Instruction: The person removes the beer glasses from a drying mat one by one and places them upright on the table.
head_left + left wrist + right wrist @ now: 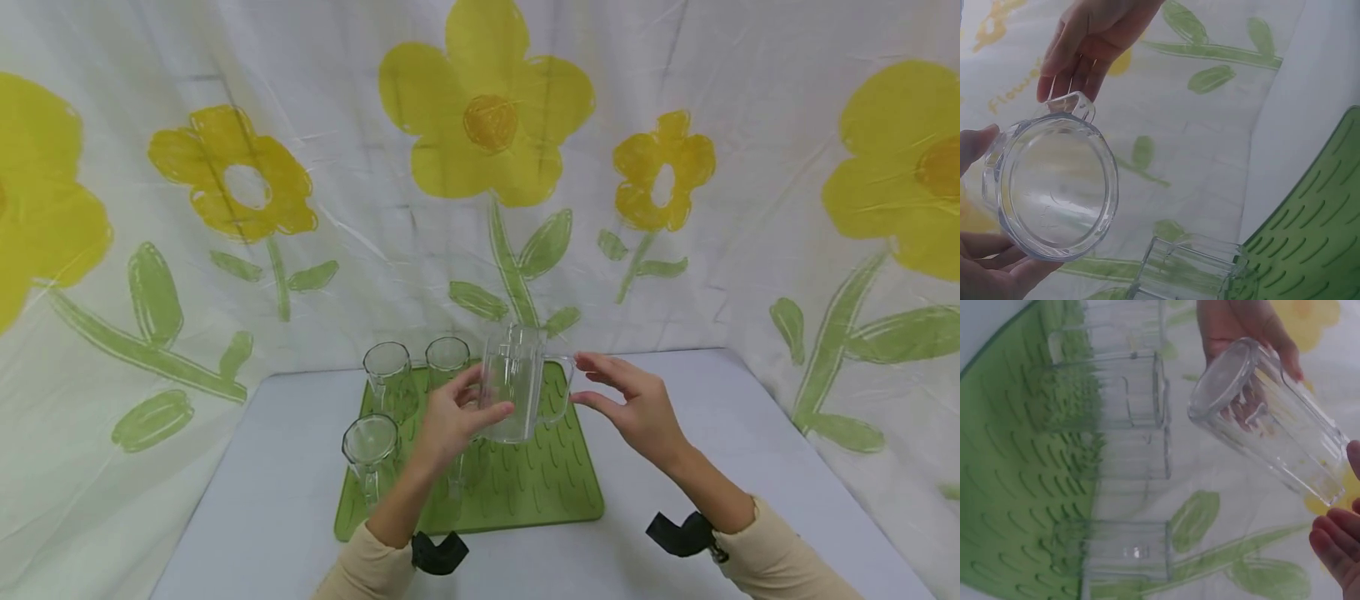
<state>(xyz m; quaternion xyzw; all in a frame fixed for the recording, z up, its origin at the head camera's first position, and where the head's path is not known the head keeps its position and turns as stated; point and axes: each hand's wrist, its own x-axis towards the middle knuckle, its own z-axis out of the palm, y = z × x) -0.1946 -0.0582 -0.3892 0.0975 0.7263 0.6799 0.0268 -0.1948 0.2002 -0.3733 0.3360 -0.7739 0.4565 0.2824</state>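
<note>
My left hand (453,412) grips a clear glass mug (517,383) by its body, thumb on the near side, raised above the green mat. In the left wrist view the round base of the mug (1057,187) faces the camera. The mug's handle (558,387) points right. My right hand (633,400) is at that handle, thumb and fingers spread apart with fingertips right at its outer edge. In the right wrist view the mug (1272,425) is tilted, and the right hand's fingers (1338,540) show partly at the frame's edge.
Several more clear mugs stand on the green ridged mat (547,483), including one at the back left (390,379), one behind the left hand (447,354) and one at front left (371,446). The mat lies on a white table (277,467) before a flower-printed cloth (360,250).
</note>
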